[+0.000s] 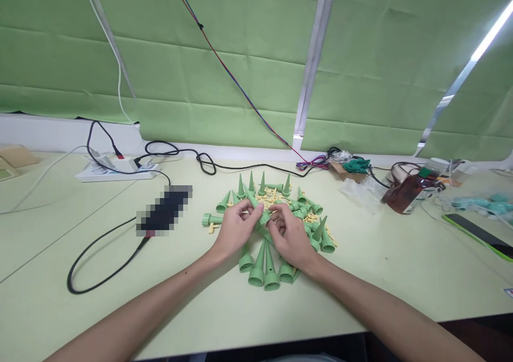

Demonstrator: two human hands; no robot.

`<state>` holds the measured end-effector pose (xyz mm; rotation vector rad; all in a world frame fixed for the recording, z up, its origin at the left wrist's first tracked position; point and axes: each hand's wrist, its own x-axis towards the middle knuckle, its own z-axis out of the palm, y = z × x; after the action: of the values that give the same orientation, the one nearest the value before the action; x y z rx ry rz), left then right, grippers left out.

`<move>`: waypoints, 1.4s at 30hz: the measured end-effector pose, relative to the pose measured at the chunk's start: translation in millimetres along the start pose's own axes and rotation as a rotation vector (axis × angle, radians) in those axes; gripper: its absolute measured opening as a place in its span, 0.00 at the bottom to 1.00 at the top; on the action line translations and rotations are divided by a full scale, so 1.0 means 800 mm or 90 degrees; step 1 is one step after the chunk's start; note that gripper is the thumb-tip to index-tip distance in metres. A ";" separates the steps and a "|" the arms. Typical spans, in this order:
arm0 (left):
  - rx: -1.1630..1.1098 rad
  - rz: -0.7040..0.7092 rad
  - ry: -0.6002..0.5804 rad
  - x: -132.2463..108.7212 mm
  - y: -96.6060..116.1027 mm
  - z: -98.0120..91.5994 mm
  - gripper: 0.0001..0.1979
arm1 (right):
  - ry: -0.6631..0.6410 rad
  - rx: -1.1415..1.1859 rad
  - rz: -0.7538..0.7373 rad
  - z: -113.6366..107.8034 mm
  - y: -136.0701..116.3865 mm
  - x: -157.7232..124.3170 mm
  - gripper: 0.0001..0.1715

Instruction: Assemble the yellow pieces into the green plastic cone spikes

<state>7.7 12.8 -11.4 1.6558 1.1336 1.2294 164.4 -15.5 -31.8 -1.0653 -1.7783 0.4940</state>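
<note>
Between my two hands, over the pile, is a green plastic watering spike [250, 197], its point tilted up and to the left. My left hand [236, 226] is closed around its body. At the wide collar end, the fingers of my right hand [294, 236] are curled in and touch it; whether a small part sits in them is hidden. Around and below my hands lie several more green spikes [256, 274], some upright, some on their sides. Small yellow valve pieces [272, 195] are heaped behind my hands, with a loose yellow piece [212, 227] at the left.
To the left are a pixelated dark device [164, 212] with a black cable and a white power strip [116, 170]. A brown bottle [412, 191], clear plastic bags, a small cardboard box [348, 171] and a green-edged phone [479, 234] lie to the right.
</note>
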 end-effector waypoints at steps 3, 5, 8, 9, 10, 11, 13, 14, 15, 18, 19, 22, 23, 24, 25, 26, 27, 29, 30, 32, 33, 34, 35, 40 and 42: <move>-0.009 -0.012 0.016 0.002 0.000 0.001 0.23 | 0.042 -0.048 -0.061 -0.004 -0.004 0.001 0.13; -0.026 -0.024 0.025 0.002 0.002 0.001 0.24 | 0.075 -0.090 -0.131 -0.011 -0.015 0.000 0.12; -0.052 -0.027 0.043 0.002 0.004 0.000 0.24 | 0.118 -0.154 -0.230 -0.034 -0.042 0.000 0.05; -0.052 -0.025 0.047 0.002 0.005 -0.001 0.24 | 0.128 -0.181 -0.248 -0.044 -0.052 0.002 0.04; -0.049 -0.023 0.048 0.002 0.006 -0.002 0.24 | 0.139 -0.208 -0.264 -0.056 -0.061 0.006 0.03; -0.040 -0.022 0.050 0.001 0.006 -0.002 0.23 | 0.152 -0.227 -0.262 -0.069 -0.066 0.013 0.03; -0.023 -0.021 0.051 0.001 0.005 -0.003 0.23 | 0.154 -0.265 -0.205 -0.097 -0.065 0.035 0.06; -0.020 -0.020 0.050 0.001 0.004 -0.003 0.23 | 0.140 -0.293 -0.157 -0.111 -0.058 0.050 0.08; -0.021 -0.018 0.047 0.000 0.003 -0.003 0.22 | 0.117 -0.329 -0.101 -0.124 -0.046 0.066 0.09; -0.035 -0.018 0.028 0.000 0.000 -0.001 0.22 | -0.032 -0.429 0.120 -0.152 0.010 0.115 0.09; -0.041 -0.020 0.022 0.000 0.000 -0.001 0.22 | -0.099 -0.460 0.217 -0.157 0.031 0.128 0.09; -0.050 -0.025 0.011 0.000 0.001 -0.001 0.22 | -0.170 -0.470 0.308 -0.155 0.085 0.149 0.10; -0.050 -0.022 0.012 0.000 0.001 -0.001 0.22 | -0.190 -0.467 0.331 -0.151 0.098 0.151 0.12; -0.049 -0.020 0.014 0.000 0.002 -0.001 0.22 | -0.208 -0.463 0.352 -0.146 0.109 0.152 0.14; -0.047 -0.018 0.015 0.000 0.003 -0.001 0.22 | -0.226 -0.459 0.370 -0.140 0.117 0.152 0.17; -0.045 -0.017 0.015 -0.001 0.003 -0.001 0.22 | -0.241 -0.456 0.384 -0.135 0.123 0.151 0.19; -0.042 -0.019 0.015 -0.001 0.004 -0.001 0.22 | -0.253 -0.454 0.394 -0.130 0.127 0.151 0.19; -0.041 -0.029 0.007 -0.002 0.005 -0.001 0.22 | -0.273 -0.451 0.407 -0.121 0.132 0.153 0.20; -0.043 -0.034 0.003 -0.002 0.005 -0.001 0.23 | -0.281 -0.451 0.411 -0.118 0.133 0.153 0.20; -0.047 -0.041 -0.004 -0.003 0.006 0.000 0.23 | -0.291 -0.454 0.416 -0.113 0.135 0.155 0.19; -0.048 -0.042 -0.006 -0.003 0.007 0.000 0.23 | -0.294 -0.456 0.419 -0.112 0.135 0.156 0.18; -0.048 -0.041 -0.009 -0.003 0.007 0.000 0.23 | -0.298 -0.458 0.420 -0.110 0.134 0.156 0.18; -0.049 -0.042 -0.010 -0.003 0.007 0.000 0.23 | -0.301 -0.458 0.420 -0.109 0.134 0.156 0.17; -0.039 -0.038 -0.011 -0.001 0.003 0.000 0.23 | -0.313 -0.450 0.426 -0.105 0.129 0.153 0.14; -0.037 -0.036 -0.012 -0.001 0.001 0.000 0.23 | -0.313 -0.447 0.431 -0.104 0.129 0.152 0.12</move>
<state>7.9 12.1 -10.9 1.5792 1.1151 1.1976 265.5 130.8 -4.3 -2.2269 -2.0465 0.5770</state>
